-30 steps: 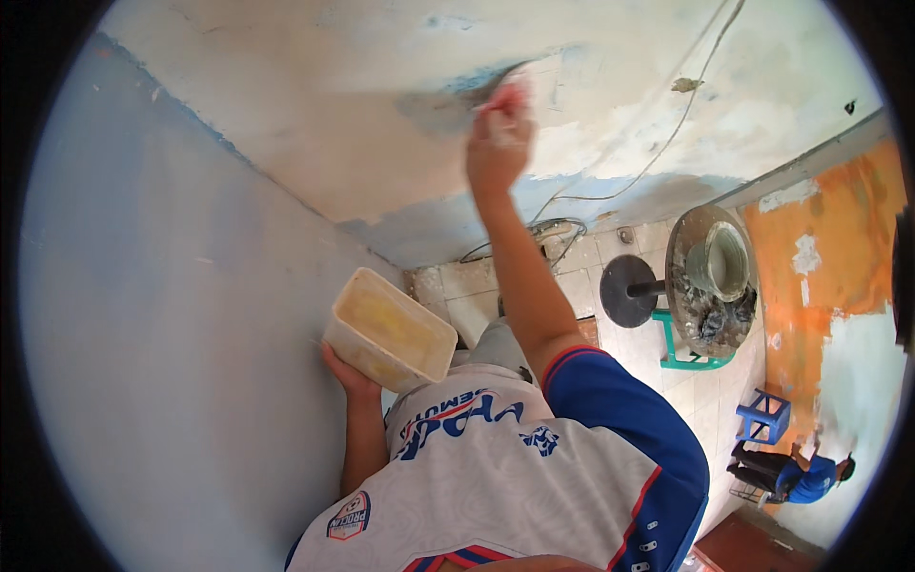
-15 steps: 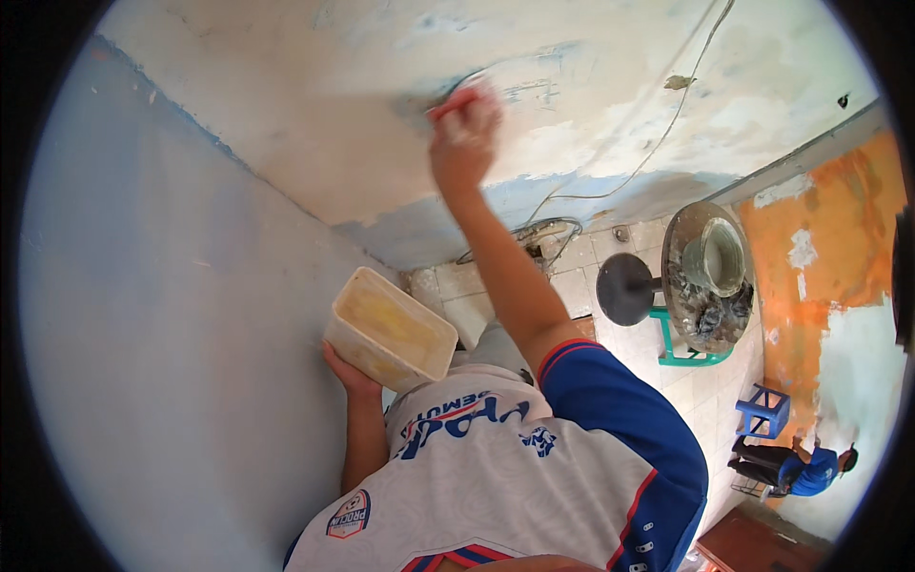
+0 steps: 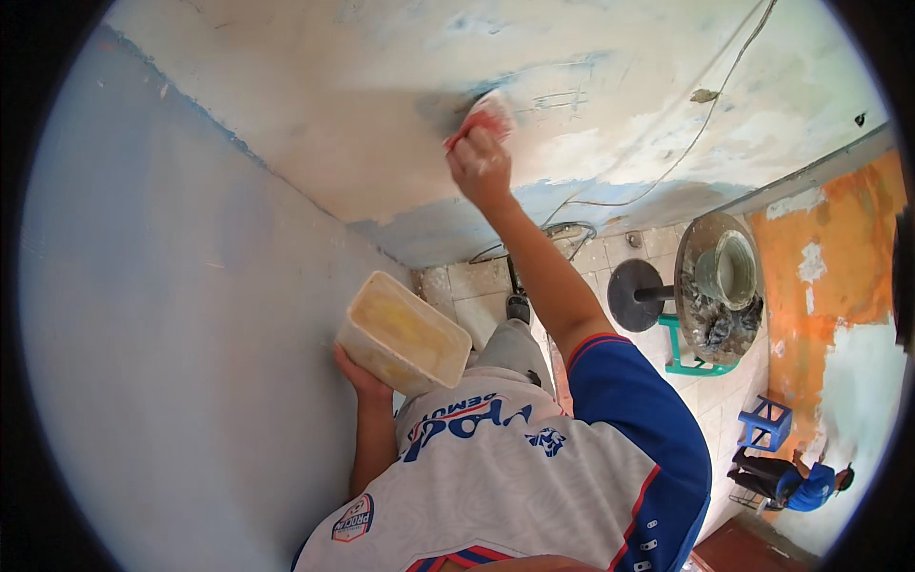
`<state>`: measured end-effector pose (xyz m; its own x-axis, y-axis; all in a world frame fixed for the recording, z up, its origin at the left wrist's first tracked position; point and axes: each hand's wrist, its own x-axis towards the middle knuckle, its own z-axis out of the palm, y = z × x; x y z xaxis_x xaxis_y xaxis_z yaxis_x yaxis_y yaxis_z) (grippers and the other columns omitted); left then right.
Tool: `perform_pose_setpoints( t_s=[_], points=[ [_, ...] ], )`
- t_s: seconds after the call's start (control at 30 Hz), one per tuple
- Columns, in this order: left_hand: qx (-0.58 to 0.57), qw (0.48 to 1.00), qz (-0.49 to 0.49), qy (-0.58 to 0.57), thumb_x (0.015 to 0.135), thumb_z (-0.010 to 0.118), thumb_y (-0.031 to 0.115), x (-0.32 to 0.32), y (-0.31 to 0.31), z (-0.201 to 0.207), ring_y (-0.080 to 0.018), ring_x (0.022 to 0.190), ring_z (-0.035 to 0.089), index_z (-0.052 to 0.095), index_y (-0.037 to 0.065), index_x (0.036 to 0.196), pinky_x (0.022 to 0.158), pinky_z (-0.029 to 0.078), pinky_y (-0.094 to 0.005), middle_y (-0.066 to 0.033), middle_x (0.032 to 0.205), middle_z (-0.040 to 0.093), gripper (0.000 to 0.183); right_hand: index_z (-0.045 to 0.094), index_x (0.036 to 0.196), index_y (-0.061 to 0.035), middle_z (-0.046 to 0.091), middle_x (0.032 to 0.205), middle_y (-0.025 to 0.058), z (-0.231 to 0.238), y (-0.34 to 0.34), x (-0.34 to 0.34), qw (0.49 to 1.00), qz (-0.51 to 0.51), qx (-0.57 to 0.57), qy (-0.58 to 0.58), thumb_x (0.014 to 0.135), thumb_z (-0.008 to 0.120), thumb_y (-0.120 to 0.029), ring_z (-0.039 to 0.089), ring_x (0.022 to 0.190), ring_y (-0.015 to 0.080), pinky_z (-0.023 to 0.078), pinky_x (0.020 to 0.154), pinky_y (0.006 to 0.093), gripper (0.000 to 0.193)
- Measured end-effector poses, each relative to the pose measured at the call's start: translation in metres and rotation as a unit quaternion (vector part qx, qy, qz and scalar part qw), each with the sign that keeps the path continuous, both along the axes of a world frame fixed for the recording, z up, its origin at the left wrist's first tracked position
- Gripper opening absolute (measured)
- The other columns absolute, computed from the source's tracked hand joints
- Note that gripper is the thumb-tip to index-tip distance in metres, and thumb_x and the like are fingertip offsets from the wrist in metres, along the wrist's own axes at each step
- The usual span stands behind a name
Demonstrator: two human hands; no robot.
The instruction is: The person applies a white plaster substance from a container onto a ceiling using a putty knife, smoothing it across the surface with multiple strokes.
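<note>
My right hand (image 3: 481, 173) is raised to the patchy wall ahead, its fingers closed on a red putty spreader (image 3: 488, 116) smeared with white. The spreader's edge is at the wall beside a dark bluish patch with scratch marks. Lower and to the left, my left hand (image 3: 364, 376) grips a whitish rectangular plastic tub (image 3: 381, 356) from its side and underside. The tub is tilted, and a pale, yellowish layer shows inside it.
A pale blue wall (image 3: 191, 315) rises close on my left. A thin cable (image 3: 702, 133) hangs along the wall ahead. To the right stand a round table (image 3: 688, 286) with a bucket (image 3: 732, 270), a green stool (image 3: 675, 351) and a blue stool (image 3: 765, 423). A person (image 3: 808, 484) works by the orange-and-white wall.
My right hand has moved slightly down the picture with the spreader, which is now clearer and more turned to view. The left hand still holds the tub. The whole view has shifted a little.
</note>
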<state>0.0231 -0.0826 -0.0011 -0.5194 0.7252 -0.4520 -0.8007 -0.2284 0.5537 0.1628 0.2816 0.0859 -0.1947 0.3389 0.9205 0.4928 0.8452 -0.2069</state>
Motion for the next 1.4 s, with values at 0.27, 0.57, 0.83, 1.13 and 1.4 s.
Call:
perform_pose_setpoints(
  t_s=[0.27,0.57,0.83,1.13,1.4],
  points=[
    [0.018,0.999,0.010,0.026,0.100,0.034,0.065,-0.002,-0.001,-0.001,-0.0322,0.136,0.052,0.048,0.009,0.149,0.112,0.045,-0.0477,-0.0122,0.149,0.053,0.075,0.053,0.067,-0.0045,0.053,0.071,0.0099,0.037,0.029,0.061,0.985,-0.105,0.064,0.125,0.080,0.068,0.009,0.054,0.058,0.0252,0.044,0.046,0.0352,0.024],
    [-0.021,0.999,0.024,0.013,0.100,0.033,0.066,0.001,0.015,0.025,-0.0332,0.136,0.052,0.047,0.010,0.150,0.112,0.045,-0.0481,-0.0112,0.149,0.053,0.077,0.048,0.063,-0.0042,0.061,0.073,0.0137,-0.001,-0.013,0.027,0.989,-0.048,0.105,0.094,0.078,0.069,0.007,0.057,0.052,0.0256,0.054,0.051,0.0348,0.028],
    [-0.007,1.000,0.002,0.016,0.099,0.032,0.066,0.001,0.006,0.013,-0.0337,0.139,0.049,0.044,0.009,0.152,0.113,0.044,-0.0490,-0.0127,0.152,0.050,0.079,0.051,0.065,-0.0112,0.056,0.074,0.0030,0.002,-0.009,-0.011,0.997,0.053,0.052,-0.026,0.072,0.077,-0.005,0.060,0.062,0.0214,0.048,0.049,0.0363,0.028],
    [-0.002,0.999,0.006,0.040,0.100,0.032,0.064,0.001,0.010,0.017,-0.0336,0.137,0.050,0.046,0.009,0.150,0.112,0.045,-0.0493,-0.0131,0.150,0.051,0.076,0.052,0.066,-0.0099,0.058,0.074,0.0077,-0.001,0.042,0.037,0.992,-0.075,0.103,0.012,0.079,0.071,-0.001,0.058,0.059,0.0243,0.048,0.048,0.0369,0.025],
    [0.013,0.999,0.050,0.016,0.101,0.032,0.062,-0.001,0.004,0.024,-0.0330,0.136,0.051,0.048,0.009,0.149,0.111,0.045,-0.0489,-0.0113,0.150,0.051,0.073,0.044,0.059,-0.0051,0.052,0.063,0.0128,0.023,-0.013,0.054,0.989,-0.101,0.031,0.105,0.081,0.065,0.008,0.050,0.048,0.0249,0.044,0.044,0.0354,0.034]
  ],
)
